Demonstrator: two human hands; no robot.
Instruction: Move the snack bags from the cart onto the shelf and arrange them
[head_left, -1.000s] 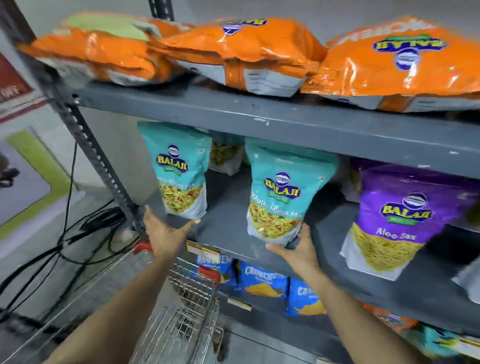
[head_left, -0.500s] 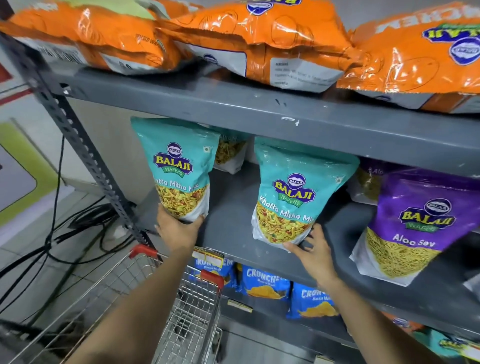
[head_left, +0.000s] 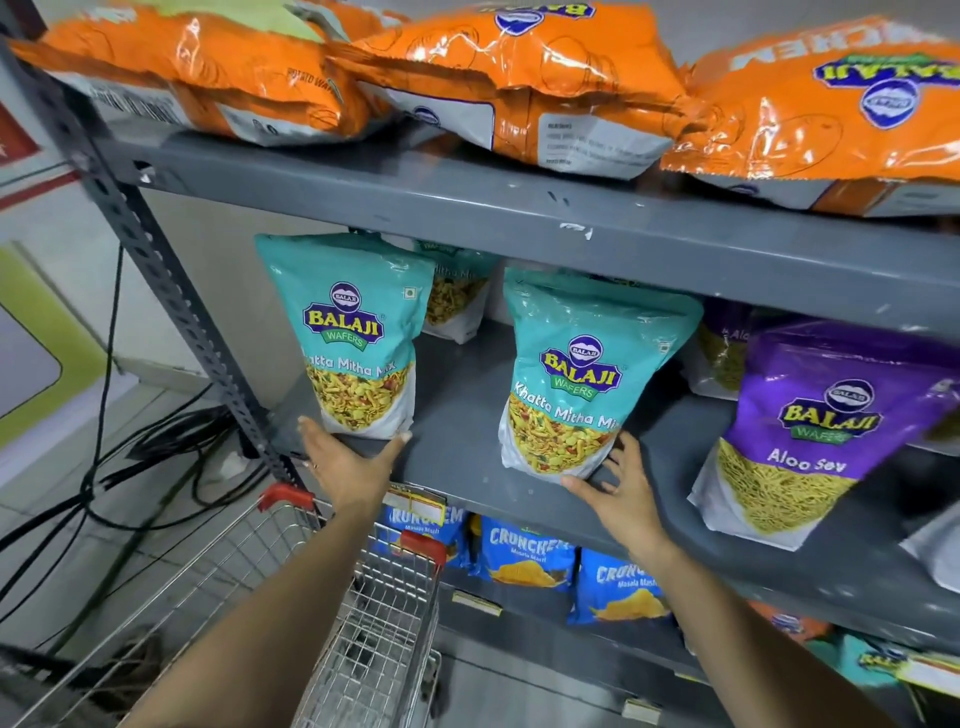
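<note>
Two teal Khatta Mitha Mix bags stand upright on the grey middle shelf (head_left: 457, 415). My left hand (head_left: 348, 462) is spread under the base of the left teal bag (head_left: 353, 332), with thumb and fingertips touching its bottom corners. My right hand (head_left: 623, 488), fingers apart, touches the lower right corner of the right teal bag (head_left: 576, 374). A third teal bag (head_left: 457, 301) stands behind them. The wire cart (head_left: 363, 623) with red handle ends is below my arms; the part of it in view holds no bags.
Purple Aloo Sev bags (head_left: 810, 431) stand to the right on the same shelf. Orange bags (head_left: 519, 78) lie on the shelf above, blue Crunchem bags (head_left: 524, 551) on the one below. A perforated upright post (head_left: 156, 244) and black floor cables (head_left: 130, 467) are at the left.
Both hands stayed at the bases of the teal bags. The right hand's fingers spread wider, and the bags stand more upright. The view shifted closer to the shelf.
</note>
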